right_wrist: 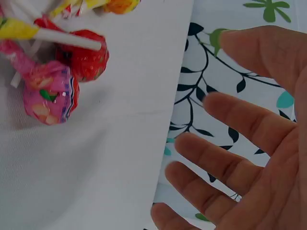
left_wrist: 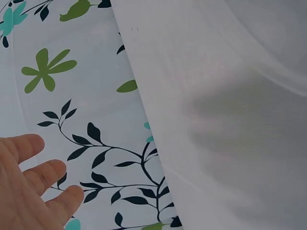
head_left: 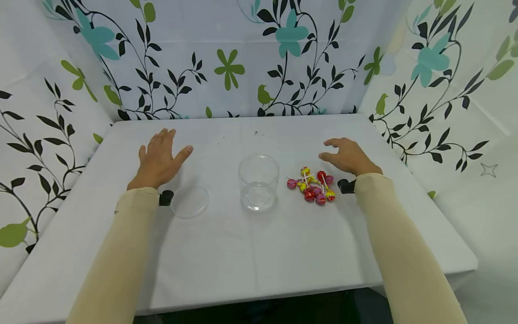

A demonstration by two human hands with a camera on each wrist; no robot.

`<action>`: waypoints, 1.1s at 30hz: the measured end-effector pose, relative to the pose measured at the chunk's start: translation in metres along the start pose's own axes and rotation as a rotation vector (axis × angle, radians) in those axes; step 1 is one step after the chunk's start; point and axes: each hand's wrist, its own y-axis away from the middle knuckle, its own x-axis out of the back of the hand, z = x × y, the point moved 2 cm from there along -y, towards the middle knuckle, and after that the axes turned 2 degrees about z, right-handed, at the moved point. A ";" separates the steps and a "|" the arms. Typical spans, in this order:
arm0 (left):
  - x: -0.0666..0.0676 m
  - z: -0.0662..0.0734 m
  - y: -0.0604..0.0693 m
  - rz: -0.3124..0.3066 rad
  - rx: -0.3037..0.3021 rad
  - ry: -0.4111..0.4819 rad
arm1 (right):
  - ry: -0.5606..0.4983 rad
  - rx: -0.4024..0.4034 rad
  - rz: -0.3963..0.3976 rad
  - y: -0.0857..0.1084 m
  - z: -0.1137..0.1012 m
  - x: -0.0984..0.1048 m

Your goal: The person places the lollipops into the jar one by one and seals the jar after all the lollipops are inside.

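A clear plastic jar stands in the middle of the white table in the head view. To its left lies a round transparent lid. Right of the jar is a loose pile of wrapped lollipops in red, pink and yellow; a pink lollipop shows close up in the right wrist view. My left hand is spread above the table beyond the lid and holds nothing. My right hand, fingers loosely bent, hovers just beyond the pile, apart from it and holding nothing.
The white-covered table has its near edge toward me. A patterned curtain with leaves and flowers closes off the back and both sides. Black wrist straps sit at both cuffs.
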 end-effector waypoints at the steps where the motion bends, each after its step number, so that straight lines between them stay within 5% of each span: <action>1: -0.001 0.000 0.000 -0.004 -0.001 0.004 | -0.007 0.016 -0.021 0.000 -0.003 -0.002; 12: -0.012 0.010 0.001 -0.057 -0.052 0.047 | -0.155 0.076 -0.189 -0.002 -0.025 -0.018; 26: -0.024 0.062 0.024 -0.097 -0.223 0.194 | -0.139 0.115 -0.246 0.000 -0.036 -0.036; 33: -0.035 0.091 0.038 -0.186 -0.296 0.288 | -0.177 0.128 -0.276 0.004 -0.032 -0.038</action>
